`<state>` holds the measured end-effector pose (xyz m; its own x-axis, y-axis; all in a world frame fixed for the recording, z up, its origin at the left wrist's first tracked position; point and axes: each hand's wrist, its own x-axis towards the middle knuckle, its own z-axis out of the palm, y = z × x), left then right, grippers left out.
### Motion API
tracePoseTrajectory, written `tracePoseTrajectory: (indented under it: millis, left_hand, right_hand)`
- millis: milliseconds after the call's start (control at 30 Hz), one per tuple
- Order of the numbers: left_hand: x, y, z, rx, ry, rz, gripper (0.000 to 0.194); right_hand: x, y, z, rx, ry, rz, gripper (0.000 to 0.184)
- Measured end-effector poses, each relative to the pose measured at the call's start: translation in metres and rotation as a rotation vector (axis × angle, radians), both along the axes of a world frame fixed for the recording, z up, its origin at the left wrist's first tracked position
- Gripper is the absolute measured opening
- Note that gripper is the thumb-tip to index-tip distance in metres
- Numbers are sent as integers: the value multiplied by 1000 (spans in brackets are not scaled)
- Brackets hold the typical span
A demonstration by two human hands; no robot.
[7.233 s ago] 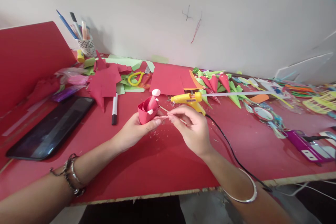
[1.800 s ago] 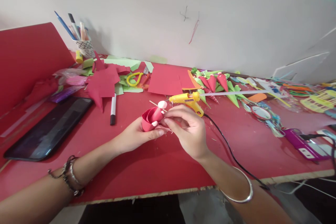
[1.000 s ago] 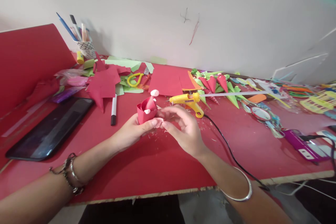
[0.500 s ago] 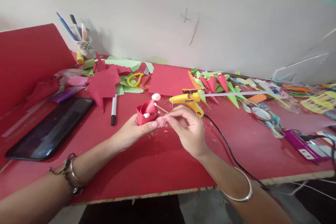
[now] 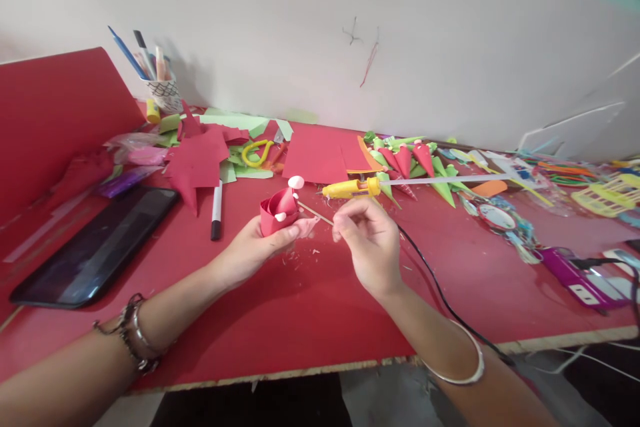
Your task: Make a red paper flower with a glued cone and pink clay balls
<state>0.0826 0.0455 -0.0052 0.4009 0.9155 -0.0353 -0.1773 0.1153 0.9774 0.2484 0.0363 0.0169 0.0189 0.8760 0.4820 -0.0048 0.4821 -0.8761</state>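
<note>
One cup (image 5: 165, 95) holds pens (image 5: 129, 53); left fingers (image 5: 285, 235), rolled paper (image 5: 271, 221).

One head-worn cam for me, angled forward and kinda down, so my left hand (image 5: 247, 247) and right hand (image 5: 373, 247) land mid-frame, pretty near, table (image 5: 300, 327) beneath, wall (image 5: 265, 33) up top.

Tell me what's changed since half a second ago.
The right hand has drawn rightward, off the pink piece, and pinches the end of the thin stick. The left hand still holds the red paper roll; the glue gun and phone stayed put.
</note>
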Motion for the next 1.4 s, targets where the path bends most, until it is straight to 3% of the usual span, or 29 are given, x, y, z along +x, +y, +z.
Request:
tracePoseTrajectory:
  millis: [233,467,633,1233,1400]
  left_hand:
    - [4,-1,3,130,254,61,29]
    - [7,-3,1,345,487,123,30]
    - [7,-3,0,381,530,116,30]
    - [6,-4,4,438,544,78,24]
    - [6,-3,4,464,544,73,20]
  right_hand:
    - [-1,-2,1,-18,-9,51,9]
    - [4,-2,2,100,-39,24,19]
    - [3,-1,4,114,-78,-38,8]
    - [6,-5,3,280,-367,26,26]
    - [9,-3,6,462,-501,-49,16]
